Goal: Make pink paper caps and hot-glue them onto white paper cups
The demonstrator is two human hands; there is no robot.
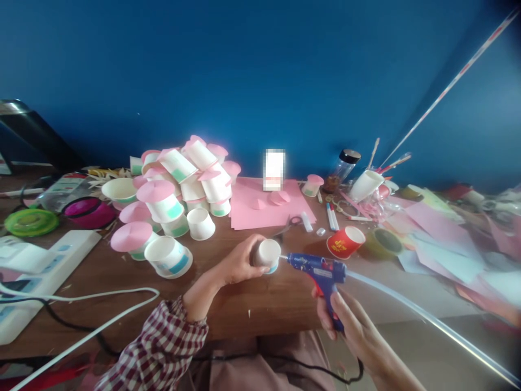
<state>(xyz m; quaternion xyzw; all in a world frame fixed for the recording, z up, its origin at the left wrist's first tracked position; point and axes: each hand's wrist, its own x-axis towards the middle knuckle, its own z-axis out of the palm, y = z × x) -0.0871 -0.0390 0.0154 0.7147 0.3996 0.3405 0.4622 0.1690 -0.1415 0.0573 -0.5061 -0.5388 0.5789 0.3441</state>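
Observation:
My left hand [240,262] is wrapped round a small white paper cup [269,252] just above the table's near part. The cup's pale round end faces up, and a bit of blue print shows low on its side. In my right hand [345,315] is a blue glue gun [315,266] with a red trigger. Its nozzle points left and meets or nearly meets the cup's rim; I cannot tell whether they touch. A long clear glue stick [427,317] runs out of the gun's back. Scissors [291,222] lie behind the cup.
At left stands a pile of paper cups with pink cone tops [154,191]. Pink paper sheets [248,214] lie at the back centre. A red cup [345,242] and markers [332,217] sit right of centre. A white power strip [52,277] and cables [122,293] occupy the left.

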